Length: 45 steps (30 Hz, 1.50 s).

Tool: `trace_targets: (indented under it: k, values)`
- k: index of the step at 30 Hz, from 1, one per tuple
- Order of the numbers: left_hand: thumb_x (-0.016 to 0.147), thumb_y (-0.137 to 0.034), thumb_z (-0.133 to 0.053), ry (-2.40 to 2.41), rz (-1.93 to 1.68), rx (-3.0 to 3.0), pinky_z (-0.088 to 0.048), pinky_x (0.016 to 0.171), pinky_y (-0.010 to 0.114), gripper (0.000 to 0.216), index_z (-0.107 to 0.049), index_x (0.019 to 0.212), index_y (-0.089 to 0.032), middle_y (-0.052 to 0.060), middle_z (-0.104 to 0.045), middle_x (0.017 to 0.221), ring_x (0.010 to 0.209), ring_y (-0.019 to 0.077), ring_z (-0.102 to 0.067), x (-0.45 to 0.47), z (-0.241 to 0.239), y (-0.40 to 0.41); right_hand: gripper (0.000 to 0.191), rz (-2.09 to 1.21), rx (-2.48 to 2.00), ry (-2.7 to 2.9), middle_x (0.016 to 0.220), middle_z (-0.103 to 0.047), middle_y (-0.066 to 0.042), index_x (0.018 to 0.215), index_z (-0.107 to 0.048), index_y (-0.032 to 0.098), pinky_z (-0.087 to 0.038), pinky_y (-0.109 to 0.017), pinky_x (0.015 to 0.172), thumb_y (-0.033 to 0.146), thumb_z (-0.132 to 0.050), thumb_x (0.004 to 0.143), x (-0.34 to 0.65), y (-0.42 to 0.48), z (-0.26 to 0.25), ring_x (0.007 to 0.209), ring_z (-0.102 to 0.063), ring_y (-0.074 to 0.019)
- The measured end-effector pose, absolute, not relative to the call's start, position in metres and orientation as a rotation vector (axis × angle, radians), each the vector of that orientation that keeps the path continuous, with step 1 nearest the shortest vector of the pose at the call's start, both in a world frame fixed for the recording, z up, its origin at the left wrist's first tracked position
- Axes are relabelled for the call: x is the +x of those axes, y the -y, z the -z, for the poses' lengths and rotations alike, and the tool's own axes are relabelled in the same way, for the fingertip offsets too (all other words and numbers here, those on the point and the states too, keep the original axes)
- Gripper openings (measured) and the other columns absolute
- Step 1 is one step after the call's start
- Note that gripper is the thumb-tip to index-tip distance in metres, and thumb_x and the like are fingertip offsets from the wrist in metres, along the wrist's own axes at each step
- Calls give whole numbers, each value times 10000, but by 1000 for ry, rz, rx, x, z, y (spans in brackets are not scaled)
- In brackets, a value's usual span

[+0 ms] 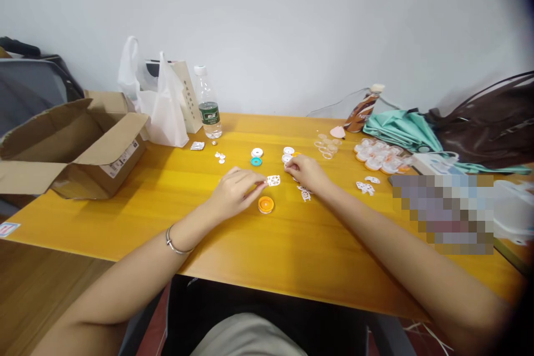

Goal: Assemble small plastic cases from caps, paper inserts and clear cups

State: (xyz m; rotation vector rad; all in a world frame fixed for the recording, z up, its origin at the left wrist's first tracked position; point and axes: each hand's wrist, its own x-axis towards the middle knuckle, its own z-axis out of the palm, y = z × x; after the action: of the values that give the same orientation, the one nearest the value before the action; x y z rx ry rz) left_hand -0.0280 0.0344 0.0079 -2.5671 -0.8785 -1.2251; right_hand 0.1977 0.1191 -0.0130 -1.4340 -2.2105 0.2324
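Thumb and fingertips of my left hand are pinched at the left edge of a white openwork plastic piece. Just in front of it lies an orange round plastic part with a raised rim. My right hand has its fingers closed at the edge of a white round plastic part; another white round part sits behind that. White openwork pieces lie under my right wrist, partly hidden. Beyond my left hand are a white ring and a teal ring.
Small white discs and foil lie left. Clear rings, orange parts with clear covers and more openwork pieces are right. A cardboard box, water bottle, brown bottle and bag stand around.
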Motion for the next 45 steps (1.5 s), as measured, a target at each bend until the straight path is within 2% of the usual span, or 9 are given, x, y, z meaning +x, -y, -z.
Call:
trace_targets:
  k: [4,8,11,16,22,26,32,38,45]
  values:
    - [829,-192,-529,880,1224,-2585,-412,686,248,71,-566,884,-165,9,-666,765,682,103,-598,-28,-9,-34,88,-303,-1389,2151,694,-558,-31,662,-609,164,-370,-260,600,221,-567,715,197,-108,6,636,-503,-138]
    - [830,-197,-527,895,1235,-2614,-415,693,251,78,-565,889,-163,12,-661,769,692,105,-598,-28,-11,-33,154,-877,-1341,1769,656,-588,-14,667,-589,162,-415,-257,580,307,-642,663,203,-86,-1,589,-529,-120]
    - [830,-193,-528,908,1247,-2639,-417,693,251,75,-564,887,-162,11,-659,769,698,104,-598,-27,-10,-32,188,-1295,-1228,1397,669,-631,-9,671,-581,163,-455,-231,596,305,-695,623,210,-74,0,594,-571,-99]
    - [826,-194,-533,903,1283,-2655,-423,691,251,74,-569,879,-158,22,-664,779,716,106,-603,-25,-8,-31,152,-1576,-1111,986,678,-662,3,668,-588,173,-497,-165,626,201,-726,613,214,-62,5,614,-610,-66]
    - [812,-167,-550,824,1372,-2585,-427,683,248,59,-566,868,-163,21,-669,782,690,97,-592,-23,-14,-24,310,-1663,-984,1001,699,-668,32,938,-642,210,-501,-130,618,156,-719,643,208,-49,-5,620,-613,-47]
    - [788,-137,-581,788,1379,-2526,-420,656,239,91,-560,873,-162,18,-670,777,681,95,-588,-23,-17,-21,255,-1638,-943,1013,754,-678,12,869,-688,178,-492,-116,649,166,-739,619,202,-38,-11,659,-614,-47]
    - [785,-139,-590,751,1316,-2498,-415,654,245,101,-562,879,-164,12,-676,757,660,98,-590,-22,-13,-20,208,-1461,-763,1126,741,-646,17,834,-698,244,-490,-208,662,248,-738,630,193,-21,-14,654,-573,-77]
    - [791,-140,-582,674,1262,-2499,-407,659,250,96,-560,880,-169,3,-686,763,661,97,-602,-19,-11,-18,166,-1176,-700,1493,1032,-570,-18,824,-703,287,-455,-297,850,250,-715,663,185,-13,-10,1003,-519,-153]
    - [795,-125,-560,634,1240,-2491,-397,662,243,110,-559,890,-180,-5,-689,787,680,84,-607,-19,-10,-16,148,-1225,-751,1546,1042,-626,-27,828,-694,271,-460,-364,901,280,-695,681,181,-9,-11,1019,-555,-183]
